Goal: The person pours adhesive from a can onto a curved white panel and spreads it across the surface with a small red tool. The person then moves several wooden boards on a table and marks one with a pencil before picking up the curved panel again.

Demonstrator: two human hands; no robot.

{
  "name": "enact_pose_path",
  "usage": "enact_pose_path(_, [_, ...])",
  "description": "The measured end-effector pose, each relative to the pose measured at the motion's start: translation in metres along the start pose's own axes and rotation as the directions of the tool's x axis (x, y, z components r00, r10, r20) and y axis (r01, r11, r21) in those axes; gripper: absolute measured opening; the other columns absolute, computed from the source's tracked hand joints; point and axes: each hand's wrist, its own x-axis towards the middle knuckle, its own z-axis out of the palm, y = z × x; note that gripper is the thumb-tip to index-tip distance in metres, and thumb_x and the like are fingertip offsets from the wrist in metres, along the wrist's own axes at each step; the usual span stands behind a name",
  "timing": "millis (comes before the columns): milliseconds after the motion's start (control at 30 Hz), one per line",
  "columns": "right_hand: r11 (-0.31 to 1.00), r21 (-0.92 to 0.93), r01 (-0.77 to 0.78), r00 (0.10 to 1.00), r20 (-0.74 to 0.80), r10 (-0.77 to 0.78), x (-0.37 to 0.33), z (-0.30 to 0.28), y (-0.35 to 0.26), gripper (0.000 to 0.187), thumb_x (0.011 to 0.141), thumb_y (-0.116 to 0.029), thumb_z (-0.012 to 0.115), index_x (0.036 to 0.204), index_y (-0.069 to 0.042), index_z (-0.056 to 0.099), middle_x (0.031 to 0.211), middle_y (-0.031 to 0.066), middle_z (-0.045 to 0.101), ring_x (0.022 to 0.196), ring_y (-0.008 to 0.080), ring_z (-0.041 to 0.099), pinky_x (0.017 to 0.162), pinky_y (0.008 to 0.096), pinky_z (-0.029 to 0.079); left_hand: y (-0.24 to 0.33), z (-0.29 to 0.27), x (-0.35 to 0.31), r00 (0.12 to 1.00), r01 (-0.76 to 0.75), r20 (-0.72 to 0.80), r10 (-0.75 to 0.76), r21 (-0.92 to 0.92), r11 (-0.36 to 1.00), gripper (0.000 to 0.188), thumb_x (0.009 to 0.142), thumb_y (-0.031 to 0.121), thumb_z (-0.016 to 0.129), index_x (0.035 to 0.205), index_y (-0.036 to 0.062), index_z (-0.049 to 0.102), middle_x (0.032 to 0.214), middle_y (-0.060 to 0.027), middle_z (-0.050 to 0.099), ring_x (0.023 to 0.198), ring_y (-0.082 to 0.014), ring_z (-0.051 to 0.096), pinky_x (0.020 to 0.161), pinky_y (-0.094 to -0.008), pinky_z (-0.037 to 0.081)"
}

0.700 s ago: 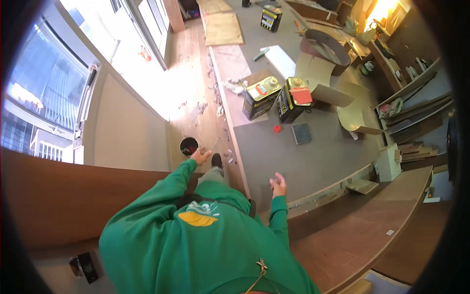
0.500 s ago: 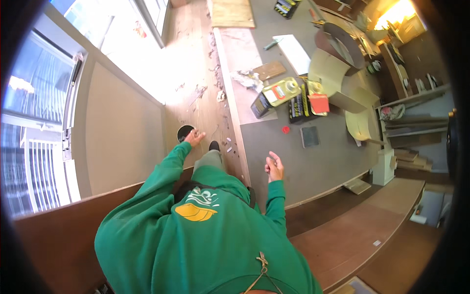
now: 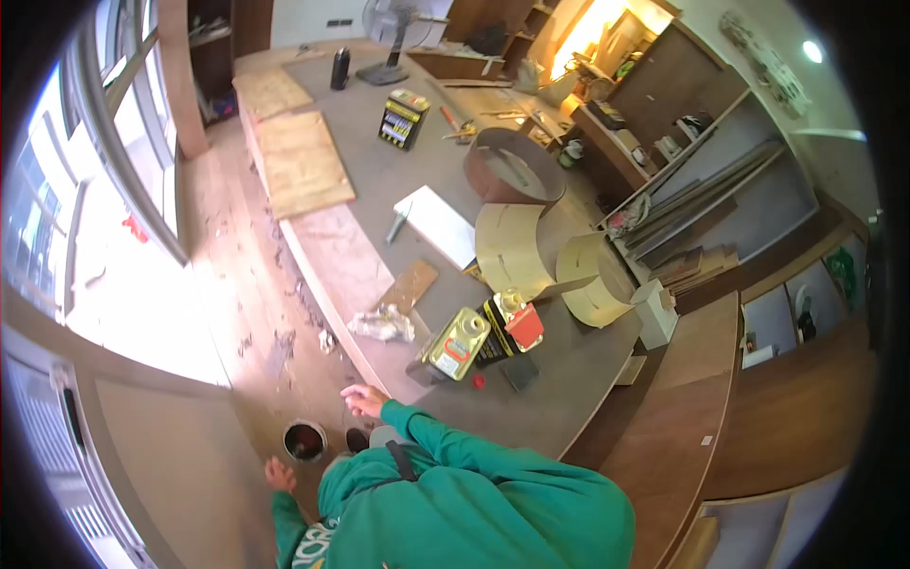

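Observation:
My left hand [image 3: 280,472] hangs low on the left, holding nothing, fingers loosely apart, beside a round bucket [image 3: 285,441] with dark contents on the floor. Next to the workbench's near left edge, my right hand [image 3: 363,399] is empty, its fingers loosely stretched. Closest to it on the bench are a rectangular metal can [image 3: 455,346] with a yellow top and a crumpled plastic wrapper [image 3: 383,324]. A black and yellow can [image 3: 493,334] stands just behind, a red-orange flat piece [image 3: 524,325] on it. A red cap [image 3: 479,381] and a dark square block [image 3: 519,372] lie in front.
The long grey workbench [image 3: 569,379] carries a white board [image 3: 438,226], plywood sheets [image 3: 305,161], curved wood strips [image 3: 512,248], another can [image 3: 404,119], a black bottle [image 3: 340,69] and a fan [image 3: 384,71]. Debris litters the floor [image 3: 251,303]. A brown panel [image 3: 654,427] lies right.
The view has turned and tilted up, showing the bench's far end. Both hands appear lower; my right hand is now over the bench's left edge, and my left is beside the bucket's near side.

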Motion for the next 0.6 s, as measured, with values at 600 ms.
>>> enact_pose_path(600, [0.984,-0.12,-0.135,0.976,0.157,0.153,0.304,-0.006,-0.116,0.029,0.094,-0.021,0.057,0.121,-0.01,0.058,0.09,0.0036,0.064,0.069,0.0104,0.062,0.057,0.0256,0.051,0.267,0.118,0.153,0.981,-0.192,-0.039,0.19,-0.063,0.979,0.058,0.095,0.041,0.055,0.143,0.0174,0.031,0.129,-0.0115,0.052,0.103,-0.0273,0.061,0.078,-0.0386,0.05])
